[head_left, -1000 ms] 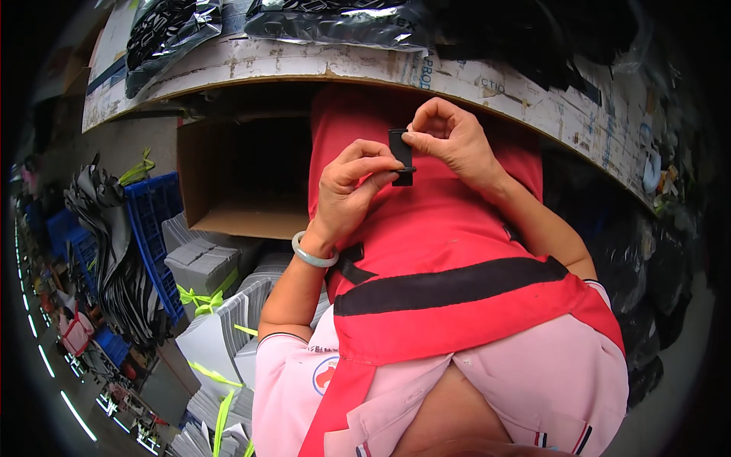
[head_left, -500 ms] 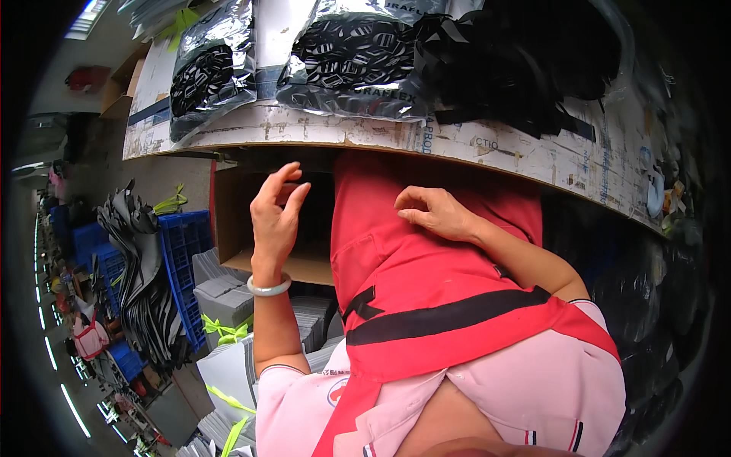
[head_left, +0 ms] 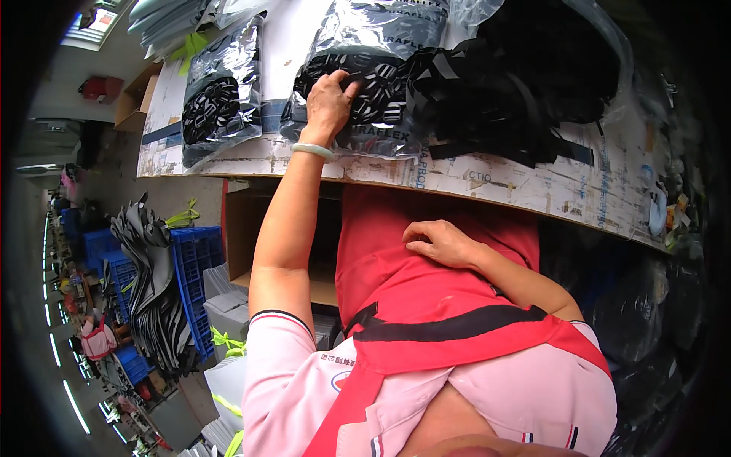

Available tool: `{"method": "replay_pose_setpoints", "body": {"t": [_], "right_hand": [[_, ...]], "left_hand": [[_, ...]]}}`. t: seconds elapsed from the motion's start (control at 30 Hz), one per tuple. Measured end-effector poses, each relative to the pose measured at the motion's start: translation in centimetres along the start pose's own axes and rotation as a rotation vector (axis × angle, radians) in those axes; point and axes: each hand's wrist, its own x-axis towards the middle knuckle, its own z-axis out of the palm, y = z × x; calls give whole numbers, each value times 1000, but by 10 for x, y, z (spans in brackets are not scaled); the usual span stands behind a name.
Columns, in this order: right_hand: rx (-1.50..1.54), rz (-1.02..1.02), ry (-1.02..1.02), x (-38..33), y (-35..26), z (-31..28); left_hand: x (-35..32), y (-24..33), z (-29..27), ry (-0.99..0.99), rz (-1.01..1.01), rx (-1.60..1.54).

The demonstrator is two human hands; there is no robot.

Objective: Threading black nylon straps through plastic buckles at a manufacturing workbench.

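Observation:
My left hand (head_left: 329,105), with a pale bangle (head_left: 313,151) at the wrist, reaches over the middle clear plastic bag (head_left: 381,34) on the table. Its thumb and fingers are apart, bent down over a pile of small black pieces with whitish bars (head_left: 378,90), which look like strap buckles. The fingertips are partly hidden, and nothing shows lifted in them. Against the red apron (head_left: 426,286) at my lap rests my right hand (head_left: 442,242), loosely bent, a gap between thumb and fingers, holding nothing.
A second bag of black pieces (head_left: 217,107) lies left, and a heap of black straps (head_left: 502,99) right. Under the table edge (head_left: 457,179) stands an open carton (head_left: 244,228). Blue crates (head_left: 196,266), hanging black-grey strips (head_left: 152,282) and tied grey stacks (head_left: 227,305) stand at left.
My left hand has gone from above the carton up and forward onto the black pieces at the middle bag. The right hand has barely moved, settling lower on the apron.

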Motion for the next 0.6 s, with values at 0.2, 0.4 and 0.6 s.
{"method": "replay_pose_setpoints", "body": {"t": [0.2, 0.4, 0.6], "right_hand": [[-24, -58, -28, 5, 5, 7], [44, -57, -11, 4, -4, 2], [117, -223, 502, 4, -58, -23]], "left_hand": [[21, 10, -28, 38, -373, -812], [9, -20, -34, -278, -671, -2206], [-84, 57, -25, -442, -620, -2513]]}}
